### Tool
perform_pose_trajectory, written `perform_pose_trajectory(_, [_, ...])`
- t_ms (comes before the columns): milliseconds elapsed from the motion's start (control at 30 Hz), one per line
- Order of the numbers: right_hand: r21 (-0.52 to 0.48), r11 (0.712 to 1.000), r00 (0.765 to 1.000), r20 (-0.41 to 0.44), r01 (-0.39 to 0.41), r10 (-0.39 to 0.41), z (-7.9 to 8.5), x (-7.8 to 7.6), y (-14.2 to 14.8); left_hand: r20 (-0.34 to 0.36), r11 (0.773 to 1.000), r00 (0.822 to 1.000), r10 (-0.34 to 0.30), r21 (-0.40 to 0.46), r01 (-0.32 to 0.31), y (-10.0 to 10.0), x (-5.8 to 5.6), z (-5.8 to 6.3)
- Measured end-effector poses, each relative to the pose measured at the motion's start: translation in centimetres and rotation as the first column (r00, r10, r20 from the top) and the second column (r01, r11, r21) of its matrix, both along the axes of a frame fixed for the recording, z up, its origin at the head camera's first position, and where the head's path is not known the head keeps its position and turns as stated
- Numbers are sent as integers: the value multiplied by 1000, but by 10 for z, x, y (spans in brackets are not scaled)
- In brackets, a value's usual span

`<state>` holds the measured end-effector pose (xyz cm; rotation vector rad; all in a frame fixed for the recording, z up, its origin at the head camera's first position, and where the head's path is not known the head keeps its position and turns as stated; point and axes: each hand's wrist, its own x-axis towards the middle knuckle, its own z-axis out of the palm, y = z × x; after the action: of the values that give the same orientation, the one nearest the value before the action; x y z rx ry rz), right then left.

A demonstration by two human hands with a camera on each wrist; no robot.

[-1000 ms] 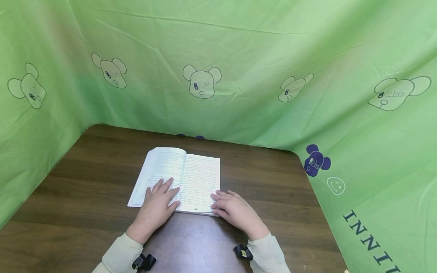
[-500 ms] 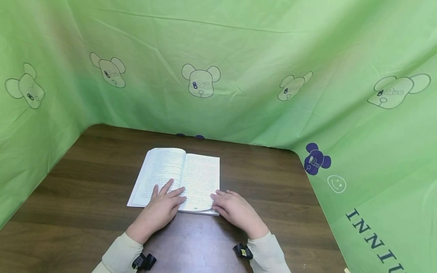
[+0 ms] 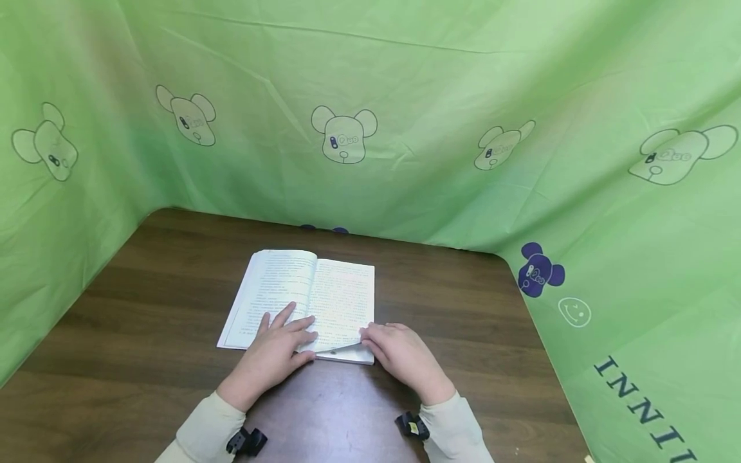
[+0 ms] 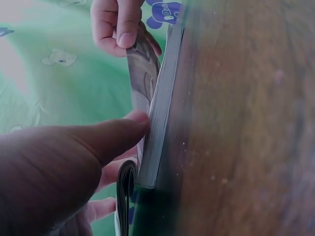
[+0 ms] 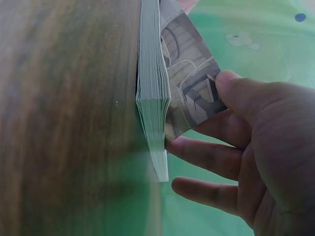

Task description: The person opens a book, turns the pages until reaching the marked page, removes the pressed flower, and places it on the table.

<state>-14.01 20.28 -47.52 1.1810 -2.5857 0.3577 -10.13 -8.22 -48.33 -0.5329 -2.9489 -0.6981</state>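
An open book (image 3: 341,289) lies on the table, with printed text on both pages. My left hand (image 3: 274,354) rests with spread fingers on the lower part of the left page and across the fold. At the lower right corner, my right hand (image 3: 405,357) pinches a single page (image 5: 194,81) between thumb and fingers. That page is lifted and bent away from the stack beneath, and its underside carries a grey printed picture. In the left wrist view, the left thumb (image 4: 118,135) lies along the bottom edge of the book.
The brown wooden table (image 3: 463,308) spreads around the book. Green cloth (image 3: 405,193) printed with bear heads hangs behind it and along both sides. A black wrist camera (image 3: 246,442) sits at the left cuff, another black camera (image 3: 412,426) at the right.
My left hand has slid right toward the fold, its fingers now over the right page. The lower right corner of the page has risen in my right hand's pinch.
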Motion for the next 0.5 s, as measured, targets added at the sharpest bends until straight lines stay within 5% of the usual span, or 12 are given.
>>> perform_pose_trajectory(267, [-47, 998, 998, -29, 49, -51, 4, -1, -1, -1, 1000, 1000, 24, -3, -24, 2, -1, -3])
perform_pose_trajectory(500, [-197, 978, 993, -84, 62, -80, 7, -3, 2, -42, 999, 998, 46, -11, -47, 2, -3, -5])
